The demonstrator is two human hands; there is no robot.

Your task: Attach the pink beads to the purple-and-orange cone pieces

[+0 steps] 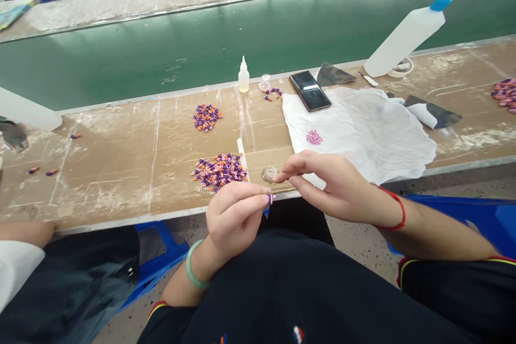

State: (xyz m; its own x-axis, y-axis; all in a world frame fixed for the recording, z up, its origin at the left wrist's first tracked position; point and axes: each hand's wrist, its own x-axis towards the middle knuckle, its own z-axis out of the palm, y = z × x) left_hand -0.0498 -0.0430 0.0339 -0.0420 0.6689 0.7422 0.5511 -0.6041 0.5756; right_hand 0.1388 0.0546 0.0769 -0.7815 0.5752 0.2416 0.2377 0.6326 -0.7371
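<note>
Between the thumb and fingertips of my left hand (237, 217) is a small purple piece with pink and white on it (270, 199), held just off the table's front edge. My right hand (330, 183) has its fingers stretched forward, thumb apart from the index finger. Its fingertips are at the edge of a small round greyish disc (269, 173), and I cannot tell whether they touch it. Left of the disc lies a heap of purple, orange and pink pieces (221, 171), beside a white strip (243, 158). Tiny pink bits (314, 137) sit on a white sheet (363, 129).
Behind are a second pile of purple-orange pieces (207, 117), a small dropper bottle (243, 76) and a phone (310, 90). A large blue-tipped bottle (405, 40) leans at the right. A green belt (201, 48) runs beyond the table. Another person's arm (24, 235) is at the left.
</note>
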